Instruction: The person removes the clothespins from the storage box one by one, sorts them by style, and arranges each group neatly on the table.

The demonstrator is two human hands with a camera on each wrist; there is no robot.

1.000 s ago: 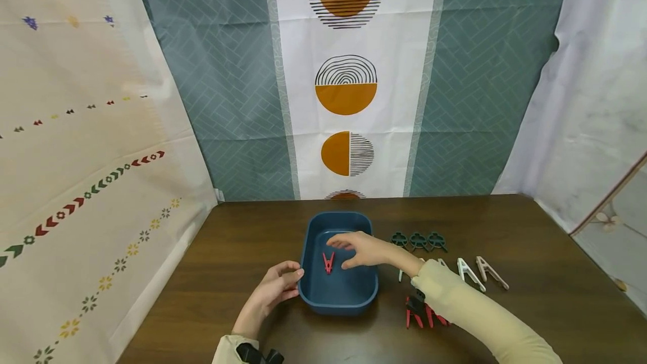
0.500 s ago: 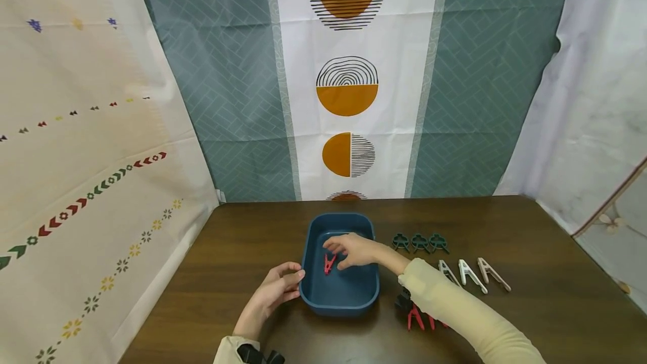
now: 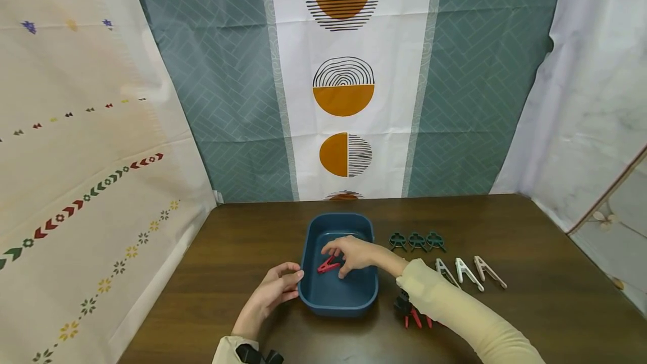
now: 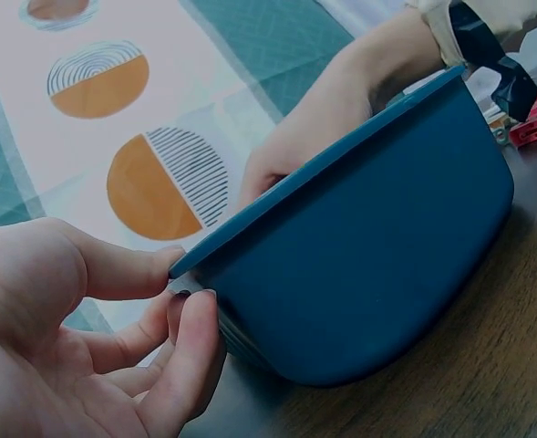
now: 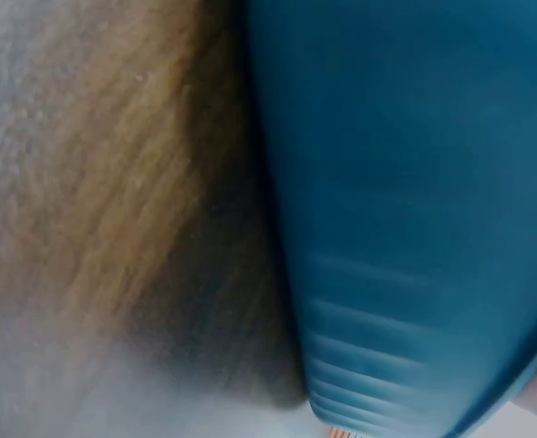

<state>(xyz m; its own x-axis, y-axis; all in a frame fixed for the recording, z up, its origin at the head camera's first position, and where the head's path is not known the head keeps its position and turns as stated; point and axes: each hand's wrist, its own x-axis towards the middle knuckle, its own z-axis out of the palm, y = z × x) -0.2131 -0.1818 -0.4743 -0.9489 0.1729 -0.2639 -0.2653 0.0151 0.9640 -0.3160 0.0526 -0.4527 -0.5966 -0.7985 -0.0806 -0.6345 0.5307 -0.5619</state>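
Observation:
A blue plastic basin [image 3: 338,299] sits on the table with a red clothespin [image 3: 327,265] lying inside it, left of the middle. My left hand [image 3: 275,288] grips the basin's left rim; in the left wrist view the thumb is on the rim and the fingers are bent against the outer wall. My right hand [image 3: 354,254] reaches down into the basin, its loosely bent fingers over the clothespin and its thumb apart to the right. Whether the fingertips touch the clothespin is hard to tell. The right wrist view shows only the basin's outer wall [image 5: 405,182] and the table.
Right of the basin, several clips lie on the brown table [image 3: 242,240]: green clips [image 3: 417,241] at the back, pale clothespins [image 3: 469,274] in the middle, and red clothespins [image 3: 414,318] partly hidden by the right sleeve. Fabric hangs behind and along both sides.
The right hand has lowered and shifted slightly left onto the red clothespin, which has turned from upright to lying nearly sideways. The left hand stays on the rim.

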